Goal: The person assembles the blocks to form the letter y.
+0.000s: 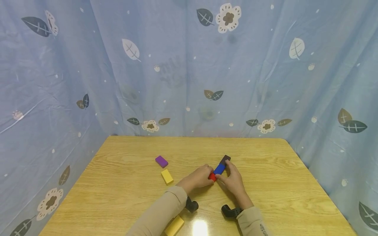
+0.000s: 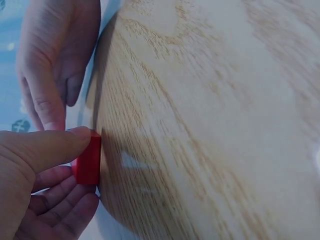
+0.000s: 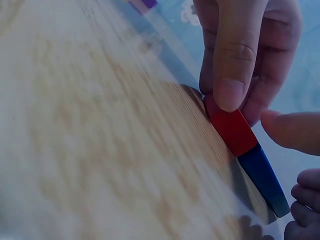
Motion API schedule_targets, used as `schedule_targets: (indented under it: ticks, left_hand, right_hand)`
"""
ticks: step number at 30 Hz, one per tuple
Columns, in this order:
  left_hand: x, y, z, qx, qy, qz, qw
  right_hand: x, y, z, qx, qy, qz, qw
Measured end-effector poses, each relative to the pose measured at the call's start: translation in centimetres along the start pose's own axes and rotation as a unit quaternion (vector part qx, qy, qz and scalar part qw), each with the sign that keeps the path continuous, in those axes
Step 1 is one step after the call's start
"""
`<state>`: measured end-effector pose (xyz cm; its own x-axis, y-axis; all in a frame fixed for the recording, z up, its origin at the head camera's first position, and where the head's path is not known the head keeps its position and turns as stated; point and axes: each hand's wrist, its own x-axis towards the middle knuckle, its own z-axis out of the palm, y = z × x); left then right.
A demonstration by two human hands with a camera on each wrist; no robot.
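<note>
On the desk (image 1: 274, 186), right of centre: right hand (image 1: 235, 183), grip spread beside blue block (image 1: 219, 169), contact unclear; left hand (image 1: 198, 178), grip pinching red block (image 3: 232, 131). Blue block: long axis near-left to far-right, dark block (image 1: 225, 159) beyond. Red block: right of left hand, the nearer hand; abuts blue block's near end.

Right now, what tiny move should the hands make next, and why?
Probably the left hand should release the red block: its end already seems to meet the blue block, with the dark block continuing the row.
</note>
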<state>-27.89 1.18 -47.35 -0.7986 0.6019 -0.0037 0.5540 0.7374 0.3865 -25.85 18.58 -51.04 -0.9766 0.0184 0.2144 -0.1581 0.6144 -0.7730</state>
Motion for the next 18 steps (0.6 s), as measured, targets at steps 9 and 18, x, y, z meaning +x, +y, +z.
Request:
schedule_targets:
  ticks: [9, 18]
  left_hand:
    - [0.02, 0.05, 0.05, 0.007, 0.004, 0.003, 1.0000]
    - [-0.10, -0.23, -0.21, 0.000, 0.002, 0.001, 1.0000]
  right_hand:
    - [0.52, 0.51, -0.17, 0.001, -0.044, -0.013, 0.9989]
    - [0.86, 0.38, -0.33, -0.008, -0.065, -0.007, 0.9978]
